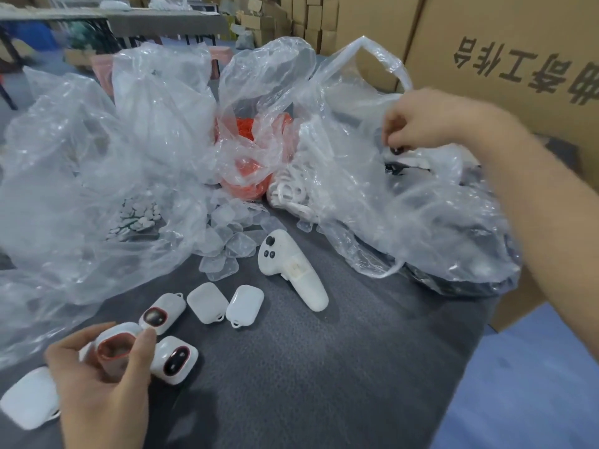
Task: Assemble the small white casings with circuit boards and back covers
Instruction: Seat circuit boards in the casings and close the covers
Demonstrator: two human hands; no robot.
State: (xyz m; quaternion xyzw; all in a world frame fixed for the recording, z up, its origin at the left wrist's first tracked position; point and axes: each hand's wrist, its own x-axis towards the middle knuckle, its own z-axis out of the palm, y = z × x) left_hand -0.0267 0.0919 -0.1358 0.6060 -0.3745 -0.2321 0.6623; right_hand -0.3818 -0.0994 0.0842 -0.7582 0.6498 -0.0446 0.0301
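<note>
At the lower left, a white casing [29, 398] is partly hidden behind the left hand [97, 384]. The thumb and fingers of this hand curl round another small white casing [115, 348] with a red-rimmed opening, held just above the grey bench [308, 384]. Further right, the right hand [418, 124] is at the top of a clear plastic bag [437, 205] and pinches a small dark part [397, 150], which is too blurred to identify.

Left hand [97, 384] grips a white casing [115, 346], its red-rimmed opening facing up. Right hand [418, 121] pinches a small dark part [397, 150] over a clear bag [421, 222] — loose casings [176, 359] lie on the grey mat [324, 367].
</note>
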